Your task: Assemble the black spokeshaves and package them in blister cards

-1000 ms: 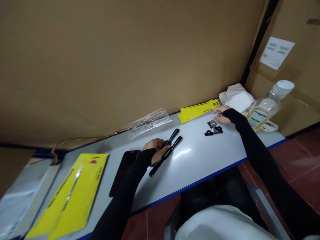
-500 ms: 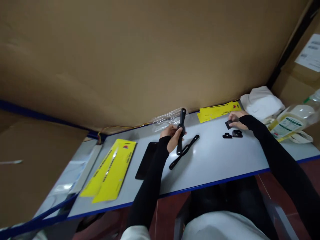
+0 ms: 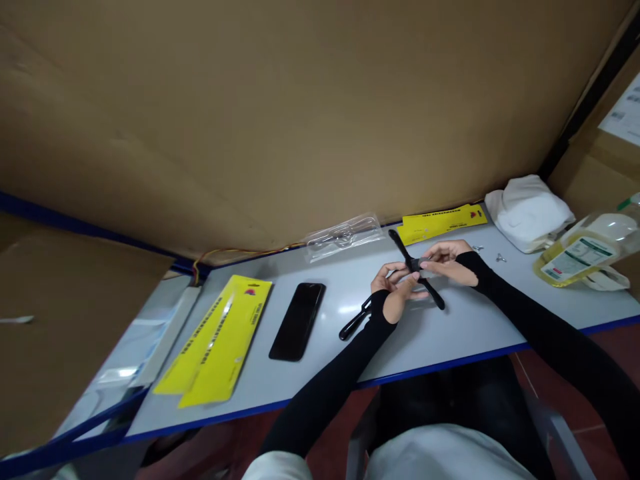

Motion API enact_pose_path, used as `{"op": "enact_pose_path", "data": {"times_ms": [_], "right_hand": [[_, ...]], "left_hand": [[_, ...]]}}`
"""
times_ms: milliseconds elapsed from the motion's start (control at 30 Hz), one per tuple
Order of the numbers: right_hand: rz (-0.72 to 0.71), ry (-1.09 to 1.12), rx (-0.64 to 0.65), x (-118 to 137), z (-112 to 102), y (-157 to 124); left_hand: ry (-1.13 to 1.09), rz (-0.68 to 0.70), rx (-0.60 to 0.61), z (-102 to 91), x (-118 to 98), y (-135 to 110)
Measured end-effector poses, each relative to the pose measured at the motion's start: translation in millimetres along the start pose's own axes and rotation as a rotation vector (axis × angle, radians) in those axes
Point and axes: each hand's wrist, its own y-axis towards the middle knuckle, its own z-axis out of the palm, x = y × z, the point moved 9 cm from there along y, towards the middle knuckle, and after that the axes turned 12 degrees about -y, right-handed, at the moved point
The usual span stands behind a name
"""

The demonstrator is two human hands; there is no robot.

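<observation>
My left hand [image 3: 395, 290] grips a long black plastic handle [image 3: 434, 295] and holds it slanted above the white table [image 3: 325, 347]. My right hand [image 3: 445, 261] meets it from the right, fingers pinched on a small dark piece pressed against the middle of that handle. A second black handle [image 3: 353, 323] lies flat on the table just below my left wrist. Both arms wear black sleeves.
A black phone [image 3: 297, 321] lies left of my hands. Yellow cards [image 3: 220, 342] lie at the near left, more yellow cards [image 3: 440, 223] and a clear plastic tray [image 3: 345, 237] at the cardboard wall. A white cloth [image 3: 527, 210], a bottle [image 3: 583, 253] and small screws [image 3: 499, 257] are at right.
My right hand picked a small dark piece from the right and brought it to the handle. My left hand carried the handle rightward to meet it. The view shifted slightly.
</observation>
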Motion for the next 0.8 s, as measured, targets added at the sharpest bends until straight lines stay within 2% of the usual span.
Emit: {"op": "enact_pose_path", "data": {"times_ms": [133,233,367,567,700,800], "right_hand": [[-0.096,-0.155,-0.020,-3.0,3.3,0.7],[-0.166,-0.216,0.034,3.8,3.6,-3.5],[-0.086,-0.161,0.152,0.8,6.5,-8.2],[-0.020,-0.068,0.085,-6.5,10.5,-7.9],[0.049,0.070,0.074,-12.8,17.8,-7.6],[0.032,0.081,0.028,-8.8,15.4,-8.8]], "left_hand": [[0.021,-0.087,0.029,-3.7,11.1,2.4],[0.043,-0.073,0.022,-3.1,12.9,0.6],[0.099,-0.055,0.026,0.9,14.2,-5.8],[0.087,-0.074,-0.045,-5.6,12.9,-8.4],[0.038,-0.004,-0.050,-4.8,6.9,-9.3],[0.029,0.056,-0.105,-8.2,2.8,-11.2]]}}
